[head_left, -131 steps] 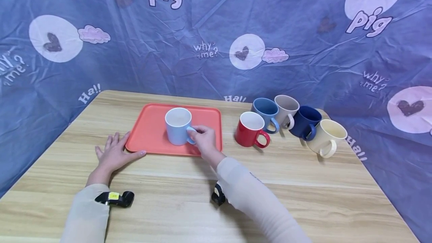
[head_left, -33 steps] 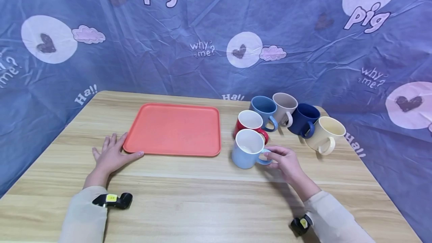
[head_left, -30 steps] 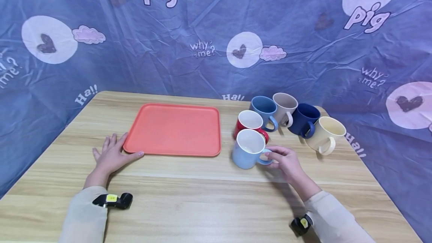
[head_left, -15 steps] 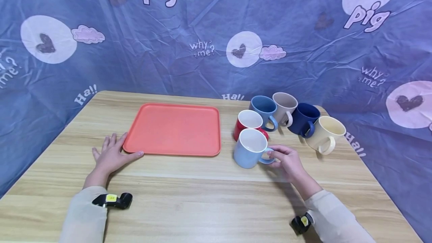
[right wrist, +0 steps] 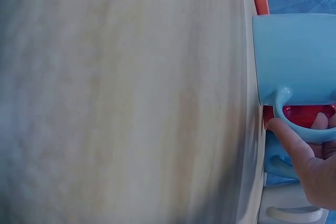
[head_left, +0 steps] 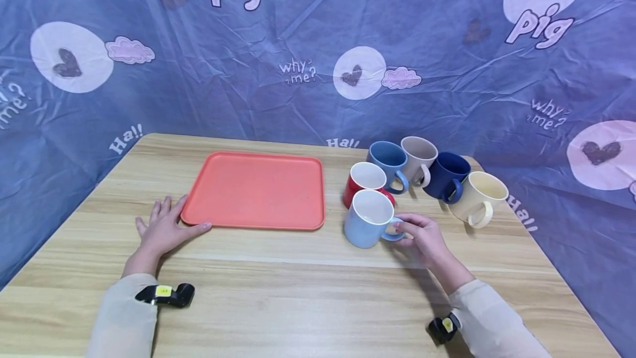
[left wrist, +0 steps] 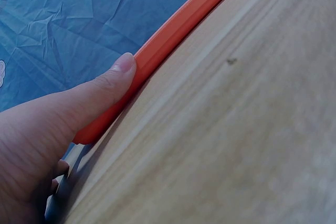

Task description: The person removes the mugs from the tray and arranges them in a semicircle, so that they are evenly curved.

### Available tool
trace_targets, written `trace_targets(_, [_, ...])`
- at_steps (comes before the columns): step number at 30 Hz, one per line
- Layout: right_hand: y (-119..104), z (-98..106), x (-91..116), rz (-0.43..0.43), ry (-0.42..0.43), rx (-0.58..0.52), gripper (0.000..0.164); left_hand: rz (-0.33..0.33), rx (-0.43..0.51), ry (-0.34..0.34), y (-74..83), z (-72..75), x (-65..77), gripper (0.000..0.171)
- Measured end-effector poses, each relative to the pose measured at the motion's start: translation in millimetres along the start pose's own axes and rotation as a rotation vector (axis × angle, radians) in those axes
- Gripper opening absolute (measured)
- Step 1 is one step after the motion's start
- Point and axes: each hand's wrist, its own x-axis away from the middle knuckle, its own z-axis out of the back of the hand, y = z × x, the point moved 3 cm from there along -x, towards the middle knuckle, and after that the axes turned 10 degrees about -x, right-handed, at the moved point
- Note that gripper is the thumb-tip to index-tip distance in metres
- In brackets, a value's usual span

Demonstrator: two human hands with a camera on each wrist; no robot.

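Note:
A light blue mug [head_left: 365,226] with a white inside stands upright on the table, right of the coral tray [head_left: 258,192]. My right hand [head_left: 424,241] pinches its handle between thumb and fingers; the right wrist view shows this light blue mug [right wrist: 296,59] from the side, the hand at its handle [right wrist: 307,132]. Just behind it is a red mug [head_left: 350,195], partly hidden. At the tray's near left corner my left hand [head_left: 163,235] lies with spread fingers, its thumb [left wrist: 113,85] against the tray's rim in the left wrist view.
Behind the red mug stand a medium blue mug [head_left: 386,163] and a grey mug [head_left: 416,163]. Farther right are a navy mug [head_left: 442,178] and a cream mug [head_left: 469,199] near the table's right edge. A printed blue cloth [head_left: 298,26] hangs behind the wooden table [head_left: 278,297].
The light blue mug went from the tray to the table in front of the red mug, held by my right hand. Lately it shifted slightly right. My left hand stayed at the tray corner.

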Motion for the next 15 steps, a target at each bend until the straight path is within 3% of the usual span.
trace_targets(3, [9.4, 11.9, -7.6, -0.010, -0.028, -0.006, 0.011, 0.000, 0.004, 0.002, -0.1, -0.2, -1.1, 0.102])
trace_targets(9, [27.1, 33.2, -20.7, -0.072, 0.018, -0.022, 0.013, 0.000, 0.004, -0.004, -1.7, -1.6, -4.2, 0.103])
trace_targets(12, [26.6, 33.5, -19.0, -0.101, -0.007, -0.006, 0.017, -0.003, 0.011, -0.020, -2.5, -0.7, -4.8, 0.104])
trace_targets(15, [16.0, 26.4, -10.2, -0.125, -0.055, 0.082, 0.025, -0.008, 0.021, -0.054, -3.8, 1.2, -5.5, 0.104])
